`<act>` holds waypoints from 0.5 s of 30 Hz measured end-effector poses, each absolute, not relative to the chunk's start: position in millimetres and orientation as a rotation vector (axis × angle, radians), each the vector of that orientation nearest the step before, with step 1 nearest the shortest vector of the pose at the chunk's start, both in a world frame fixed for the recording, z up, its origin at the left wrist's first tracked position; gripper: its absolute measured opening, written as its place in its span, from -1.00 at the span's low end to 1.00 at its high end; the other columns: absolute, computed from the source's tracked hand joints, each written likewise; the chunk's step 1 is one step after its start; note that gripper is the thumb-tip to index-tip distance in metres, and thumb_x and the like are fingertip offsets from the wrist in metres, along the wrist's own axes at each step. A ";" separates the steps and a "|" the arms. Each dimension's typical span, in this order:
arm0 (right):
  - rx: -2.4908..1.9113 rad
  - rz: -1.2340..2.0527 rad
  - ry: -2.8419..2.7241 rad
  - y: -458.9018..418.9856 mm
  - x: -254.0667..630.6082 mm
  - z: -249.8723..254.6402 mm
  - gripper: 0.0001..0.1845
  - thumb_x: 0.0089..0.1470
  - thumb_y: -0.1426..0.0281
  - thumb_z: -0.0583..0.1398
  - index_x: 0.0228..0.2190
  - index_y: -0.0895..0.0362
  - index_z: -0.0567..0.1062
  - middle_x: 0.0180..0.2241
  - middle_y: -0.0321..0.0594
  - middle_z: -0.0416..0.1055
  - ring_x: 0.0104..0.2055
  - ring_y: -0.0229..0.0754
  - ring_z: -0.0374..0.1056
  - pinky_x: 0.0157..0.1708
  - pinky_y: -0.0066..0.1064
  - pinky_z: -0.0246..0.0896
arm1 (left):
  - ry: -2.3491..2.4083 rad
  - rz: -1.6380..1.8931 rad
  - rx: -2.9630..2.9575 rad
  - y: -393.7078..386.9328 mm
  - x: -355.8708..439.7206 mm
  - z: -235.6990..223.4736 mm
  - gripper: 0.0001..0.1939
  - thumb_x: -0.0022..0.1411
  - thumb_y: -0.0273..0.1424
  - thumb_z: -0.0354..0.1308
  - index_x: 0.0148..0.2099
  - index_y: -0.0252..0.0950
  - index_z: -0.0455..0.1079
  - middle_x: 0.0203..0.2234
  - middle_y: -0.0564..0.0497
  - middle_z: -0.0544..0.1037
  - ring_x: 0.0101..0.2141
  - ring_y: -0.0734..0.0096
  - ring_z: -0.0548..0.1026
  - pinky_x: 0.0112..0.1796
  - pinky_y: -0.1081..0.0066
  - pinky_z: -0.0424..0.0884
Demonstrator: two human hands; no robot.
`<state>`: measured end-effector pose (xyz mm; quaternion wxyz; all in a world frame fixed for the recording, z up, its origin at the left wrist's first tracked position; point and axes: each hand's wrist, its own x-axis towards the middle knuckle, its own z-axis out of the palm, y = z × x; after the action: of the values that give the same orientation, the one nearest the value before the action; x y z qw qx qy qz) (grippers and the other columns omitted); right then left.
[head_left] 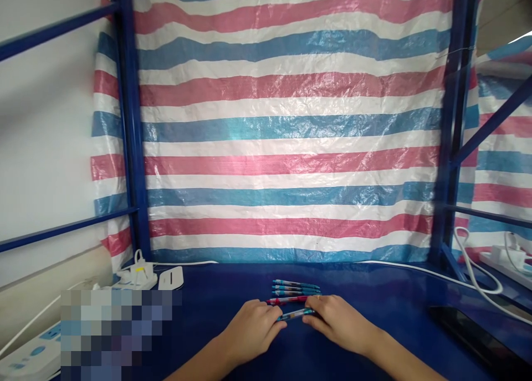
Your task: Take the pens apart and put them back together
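Observation:
A clear pen with teal ends (296,314) spans the gap between my two hands, just above the blue tabletop. My left hand (258,326) pinches its left end, fingers closed. At the other end, my right hand (338,321) has thumb and fingers closed on the pen. Right behind it lies a red pen (286,300), partly covered by my right fingers. Farther back, several blue pens (295,287) lie side by side in a row, roughly parallel to the red one.
A dark phone (477,334) lies at the right. Power strips (33,348) with plugs and a white flat device (170,278) sit at the left. White cables (419,267) run along the back edge before a striped sheet (291,164). Blue posts (133,148) frame the table (208,292).

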<state>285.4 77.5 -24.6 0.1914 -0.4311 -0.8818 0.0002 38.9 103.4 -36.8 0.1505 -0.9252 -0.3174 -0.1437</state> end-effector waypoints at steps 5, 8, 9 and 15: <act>-1.175 0.011 -2.518 78.6 285.1 -26.8 -0.65 0.38 0.23 -0.03 -0.36 0.11 0.39 -0.38 -0.26 0.50 -0.38 -0.15 0.44 -0.44 -0.41 0.05 | -0.909 -0.491 -2.650 110.1 35.9 -42.2 -0.80 0.41 -0.31 0.04 -0.23 -0.26 0.42 -0.45 0.05 0.57 -0.45 0.29 0.51 -0.38 0.39 0.31; -1.194 0.004 -2.551 78.0 285.4 -29.3 -0.61 0.39 0.23 -0.07 -0.38 0.11 0.38 -0.43 -0.26 0.49 -0.44 -0.16 0.43 -0.49 -0.39 -0.01 | -0.888 -0.496 -2.654 112.1 34.9 -42.7 -0.76 0.43 -0.29 0.01 -0.23 -0.26 0.42 -0.45 0.05 0.57 -0.45 0.30 0.52 -0.38 0.39 0.31; -1.203 0.000 -2.560 77.8 285.6 -29.9 -0.61 0.39 0.23 -0.07 -0.39 0.11 0.38 -0.43 -0.25 0.49 -0.44 -0.17 0.42 -0.49 -0.38 -0.02 | -0.877 -0.494 -2.658 112.2 34.6 -42.2 -0.74 0.45 -0.27 -0.01 -0.23 -0.26 0.42 -0.45 0.05 0.57 -0.45 0.31 0.52 -0.38 0.40 0.31; -1.216 0.004 -2.598 76.1 285.5 -26.9 -0.65 0.39 0.26 -0.06 -0.37 0.12 0.37 -0.43 -0.24 0.48 -0.43 -0.17 0.41 -0.48 -0.39 -0.03 | -0.819 -0.512 -2.694 110.7 34.7 -38.3 -0.61 0.50 -0.22 -0.15 -0.21 -0.28 0.43 -0.42 0.01 0.58 -0.41 0.31 0.54 -0.36 0.41 0.32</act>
<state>285.5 76.1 -26.9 0.1362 -0.4200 -0.8972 0.0012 34.7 110.7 -38.3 0.1396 -0.9322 -0.2833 -0.1771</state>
